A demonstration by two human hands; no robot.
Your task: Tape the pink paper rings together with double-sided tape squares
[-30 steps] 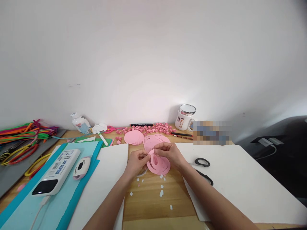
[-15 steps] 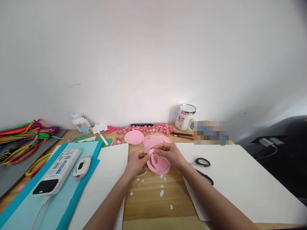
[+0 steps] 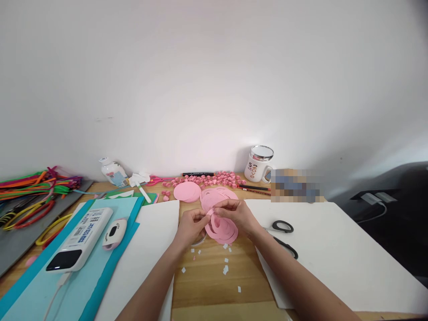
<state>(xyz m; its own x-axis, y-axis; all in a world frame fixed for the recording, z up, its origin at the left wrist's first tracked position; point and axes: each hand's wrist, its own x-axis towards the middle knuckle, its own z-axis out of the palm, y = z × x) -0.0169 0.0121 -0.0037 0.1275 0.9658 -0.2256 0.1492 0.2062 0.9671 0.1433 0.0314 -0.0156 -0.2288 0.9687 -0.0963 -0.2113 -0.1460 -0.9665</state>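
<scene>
1. Left hand (image 3: pixel 190 228) and right hand (image 3: pixel 236 216) pinch a curled pink paper strip (image 3: pixel 210 226) between their fingers, over the brown wooden desk (image 3: pixel 200 290).
2. Seemingly, its end is being rolled (fingertips hide detail).
3. Next likely calls for light, even tension.

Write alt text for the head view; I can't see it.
A person's left hand and right hand pinch a pink paper strip over a wooden table. Beyond lie pink paper discs and small pink pieces, with a white mug behind and black-handled scissors to the right.
</scene>
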